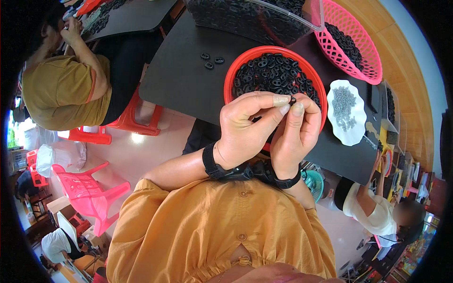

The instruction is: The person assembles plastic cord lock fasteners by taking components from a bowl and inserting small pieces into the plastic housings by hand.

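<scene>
My left hand (pixel 245 125) and my right hand (pixel 297 134) meet over the near side of a red basin (pixel 228 81). Thumbs and forefingers of both pinch one small black plastic piece (pixel 292 100); most of it is covered by the fingertips. Many black oval pieces (pixel 269 73) with holes fill the basin beneath. Three similar loose ovals (pixel 209 65) lie on the dark table to the left. Right of the basin stands a white scalloped dish (pixel 348 140) with a heap of small clear parts (pixel 344 104).
A clear plastic box (pixel 226 21) and a pink lattice basket (pixel 373 59), both with black pieces, stand at the far side of the dark table (pixel 174 78). A person (pixel 71 89) sits at another table, left. A pink chair (pixel 89 191) stands on the floor; another person (pixel 373 207) is at right.
</scene>
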{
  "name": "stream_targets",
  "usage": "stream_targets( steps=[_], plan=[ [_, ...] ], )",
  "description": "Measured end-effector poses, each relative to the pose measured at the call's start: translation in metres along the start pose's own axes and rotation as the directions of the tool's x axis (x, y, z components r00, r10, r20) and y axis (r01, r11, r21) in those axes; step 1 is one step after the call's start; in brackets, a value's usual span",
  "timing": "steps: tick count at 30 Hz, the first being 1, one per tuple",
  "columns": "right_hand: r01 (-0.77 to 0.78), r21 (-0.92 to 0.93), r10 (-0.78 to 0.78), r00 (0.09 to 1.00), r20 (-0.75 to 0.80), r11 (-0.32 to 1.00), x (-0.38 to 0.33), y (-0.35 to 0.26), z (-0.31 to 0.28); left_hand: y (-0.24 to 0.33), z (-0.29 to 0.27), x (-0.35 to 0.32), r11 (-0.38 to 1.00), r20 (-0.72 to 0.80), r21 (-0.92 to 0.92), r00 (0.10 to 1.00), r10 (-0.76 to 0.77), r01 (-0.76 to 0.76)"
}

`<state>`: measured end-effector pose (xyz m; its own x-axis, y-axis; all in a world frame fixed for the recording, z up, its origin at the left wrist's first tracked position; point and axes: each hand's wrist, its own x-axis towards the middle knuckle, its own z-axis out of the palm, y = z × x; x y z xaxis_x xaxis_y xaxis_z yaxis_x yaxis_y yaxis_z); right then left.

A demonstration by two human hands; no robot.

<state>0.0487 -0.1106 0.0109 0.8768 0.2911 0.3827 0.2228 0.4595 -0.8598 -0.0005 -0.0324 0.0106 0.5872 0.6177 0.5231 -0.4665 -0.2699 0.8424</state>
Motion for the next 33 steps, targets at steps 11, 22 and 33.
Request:
stream_targets(
  steps=[11,22,33],
  plan=[
    [-0.208,0.016,0.201,0.96,0.195,0.978,0.026,-0.025,-0.018,0.022,-0.02,0.036,0.896,0.232,-0.14,0.893,-0.384,0.422],
    [-0.275,-0.216,0.319,0.925,0.208,0.937,0.051,-0.031,-0.043,0.001,-0.018,0.054,0.954,0.458,0.3,0.874,-0.162,0.02],
    [-0.296,-0.052,0.3,0.946,0.12,0.954,0.044,-0.027,-0.067,-0.015,-0.01,0.045,0.661,0.756,0.613,0.564,-0.333,-0.432]
  ],
)
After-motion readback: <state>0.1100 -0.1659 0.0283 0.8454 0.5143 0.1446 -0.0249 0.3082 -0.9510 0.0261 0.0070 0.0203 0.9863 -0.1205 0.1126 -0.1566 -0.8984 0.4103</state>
